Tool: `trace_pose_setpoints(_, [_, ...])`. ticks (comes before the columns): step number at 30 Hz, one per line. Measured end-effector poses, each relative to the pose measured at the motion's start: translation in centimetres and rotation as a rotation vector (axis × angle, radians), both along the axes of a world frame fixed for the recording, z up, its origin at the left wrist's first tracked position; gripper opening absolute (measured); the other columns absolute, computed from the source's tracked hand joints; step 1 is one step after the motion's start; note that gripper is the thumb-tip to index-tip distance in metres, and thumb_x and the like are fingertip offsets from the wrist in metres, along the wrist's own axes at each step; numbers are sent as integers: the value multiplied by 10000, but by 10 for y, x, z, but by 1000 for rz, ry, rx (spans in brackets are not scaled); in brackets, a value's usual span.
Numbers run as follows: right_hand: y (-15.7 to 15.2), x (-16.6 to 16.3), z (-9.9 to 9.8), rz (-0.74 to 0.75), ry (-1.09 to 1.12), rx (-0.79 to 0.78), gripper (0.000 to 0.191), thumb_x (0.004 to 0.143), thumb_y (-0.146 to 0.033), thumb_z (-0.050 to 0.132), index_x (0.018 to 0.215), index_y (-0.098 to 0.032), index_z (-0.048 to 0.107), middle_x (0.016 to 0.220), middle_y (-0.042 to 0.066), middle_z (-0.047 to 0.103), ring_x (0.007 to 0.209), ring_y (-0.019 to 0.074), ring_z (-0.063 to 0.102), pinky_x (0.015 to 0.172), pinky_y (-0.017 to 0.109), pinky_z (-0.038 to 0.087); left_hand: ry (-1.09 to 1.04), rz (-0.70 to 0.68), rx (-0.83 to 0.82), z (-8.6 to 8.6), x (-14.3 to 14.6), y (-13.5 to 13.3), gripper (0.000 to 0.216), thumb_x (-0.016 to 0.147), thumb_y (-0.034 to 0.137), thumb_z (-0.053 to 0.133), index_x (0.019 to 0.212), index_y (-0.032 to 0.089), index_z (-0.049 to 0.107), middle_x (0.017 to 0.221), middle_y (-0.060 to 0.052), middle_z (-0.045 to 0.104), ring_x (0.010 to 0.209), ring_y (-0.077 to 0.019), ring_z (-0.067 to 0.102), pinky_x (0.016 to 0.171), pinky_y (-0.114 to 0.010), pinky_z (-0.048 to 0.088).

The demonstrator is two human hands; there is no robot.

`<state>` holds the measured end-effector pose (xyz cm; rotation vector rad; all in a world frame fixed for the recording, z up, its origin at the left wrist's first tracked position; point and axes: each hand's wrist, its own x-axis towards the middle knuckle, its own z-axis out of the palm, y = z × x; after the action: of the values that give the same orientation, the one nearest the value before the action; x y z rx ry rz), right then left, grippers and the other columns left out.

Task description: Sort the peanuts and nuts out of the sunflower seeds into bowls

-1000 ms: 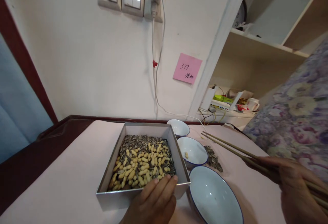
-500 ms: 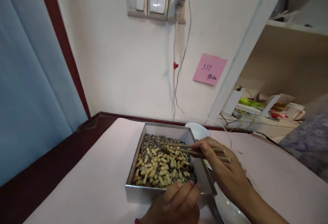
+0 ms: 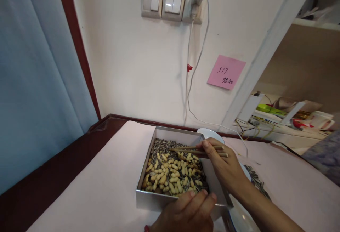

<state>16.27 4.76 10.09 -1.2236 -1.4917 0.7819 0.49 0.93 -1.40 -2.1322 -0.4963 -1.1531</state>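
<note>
A shallow grey box (image 3: 148, 175) on the pink tabletop holds peanuts (image 3: 172, 177) and striped sunflower seeds (image 3: 160, 146). My left hand (image 3: 187, 212) rests on the box's near rim, fingers curled over the edge. My right hand (image 3: 225, 168) reaches over the box's right wall and pinches a pair of wooden chopsticks (image 3: 191, 150). Their tips lie over the seeds near the back of the box. I cannot make out anything held between the tips.
White bowls with blue rims (image 3: 211, 134) stand right of the box, partly hidden by my right arm. A small heap of sunflower seeds (image 3: 256, 180) lies on the table. A cable (image 3: 190, 83) hangs down the wall; a pink note (image 3: 225, 72) is stuck beside it.
My right hand swung in from the far right with the chopsticks and now holds them over the box. The left hand stayed on the near rim. The view shifted leftward.
</note>
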Motion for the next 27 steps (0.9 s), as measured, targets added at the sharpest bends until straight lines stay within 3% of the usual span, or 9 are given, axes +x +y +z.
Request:
trace_pose_setpoints(7, [1,6,0,-45,44,5,518,924,-688,582,903,-188,717,936,61,731,860,210,702,835,364,576,-1,0,-5,3,1,0,147,1002,303,623,995,277,767,1313,58,721,1198,-107,618,1018,-242,442])
trace_pose_setpoints(18, [2,-2,-2,-39,13,24,494,942,-650,586,868,-181,723,891,60,747,830,195,712,802,328,587,-6,5,5,0,1,1,135,999,306,628,1010,268,757,1352,41,700,1232,-117,598,1018,-242,438])
trace_pose_setpoints(23, [-21,7,16,-114,6,74,472,920,-642,616,843,-199,756,865,61,774,802,197,755,770,292,626,-3,-11,-6,1,0,1,141,998,311,627,985,270,761,1325,46,712,1199,-114,611,1019,-254,431])
trace_pose_setpoints(27, [-55,39,26,-273,-103,251,354,952,-558,610,847,-275,795,885,27,787,804,170,772,714,213,646,13,-33,-25,4,-2,-1,115,993,293,645,940,262,742,1311,28,711,1204,-136,605,1057,-281,407])
